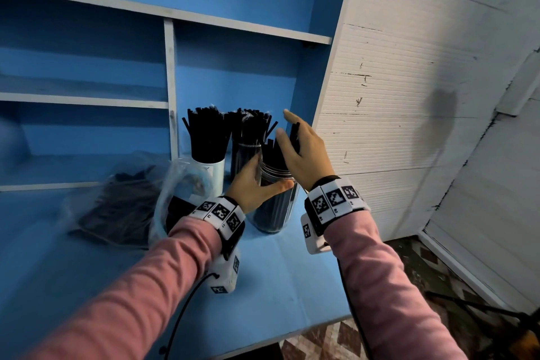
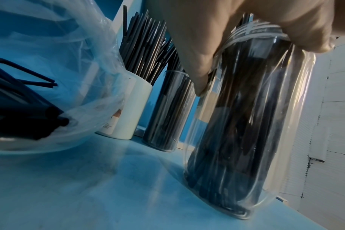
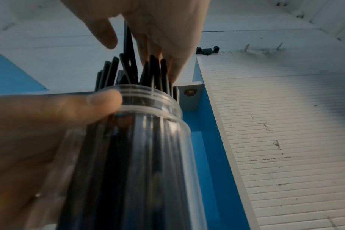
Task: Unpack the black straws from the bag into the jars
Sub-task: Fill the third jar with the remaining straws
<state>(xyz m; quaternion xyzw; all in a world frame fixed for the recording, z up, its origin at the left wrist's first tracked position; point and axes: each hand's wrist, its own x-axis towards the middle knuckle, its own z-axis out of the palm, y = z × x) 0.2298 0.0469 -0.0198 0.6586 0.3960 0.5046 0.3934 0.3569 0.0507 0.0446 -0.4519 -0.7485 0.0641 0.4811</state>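
We work at a blue tabletop (image 1: 277, 272) under blue shelving (image 1: 87, 102), a white slatted wall (image 1: 394, 126) alongside. We count three jars of black straws (image 1: 207, 137) and two plastic bags. Our left hand (image 1: 254, 184) grips the nearest clear jar (image 2: 252, 109) below its neck. Our right hand (image 1: 304, 152), fingers fairly straight, seems to press the straw tops down. The nearer bag (image 2: 55, 65) holds straws.

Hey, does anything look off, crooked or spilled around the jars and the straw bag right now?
Nothing is spilled. The front jar is tilted, not flat on the blue counter; the left hand grips its neck while the right hand touches the straws. The bag lies crumpled with straws inside.
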